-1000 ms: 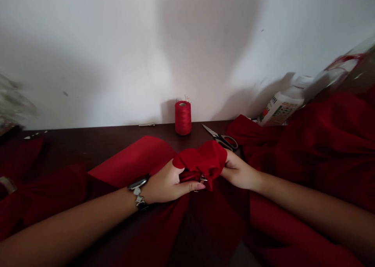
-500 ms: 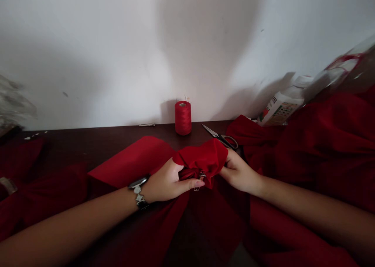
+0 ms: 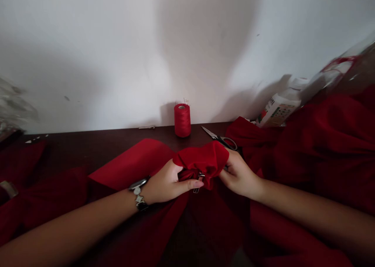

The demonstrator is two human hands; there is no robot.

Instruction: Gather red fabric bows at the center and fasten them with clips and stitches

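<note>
Both my hands grip a bunched fold of red fabric (image 3: 202, 159) over a dark wooden table (image 3: 88, 147). My left hand (image 3: 168, 183), with a watch on the wrist, is closed round the left side of the bunch, its thumb pressed along the bottom. A small metal zipper pull (image 3: 199, 179) hangs by that thumb. My right hand (image 3: 238, 175) pinches the fabric's right edge with closed fingers. The rest of the red cloth spreads flat toward me and to the left.
A spool of red thread (image 3: 182, 120) stands against the white wall. Scissors (image 3: 221, 138) lie just behind my right hand. A white printed bottle (image 3: 277, 108) leans at the right above a heap of red cloth (image 3: 325, 146). Clear plastic lies at the far left.
My right hand has shifted slightly left and closed in on the fabric's edge. The zipper pull has swung a little lower. The view has tilted down slightly.
</note>
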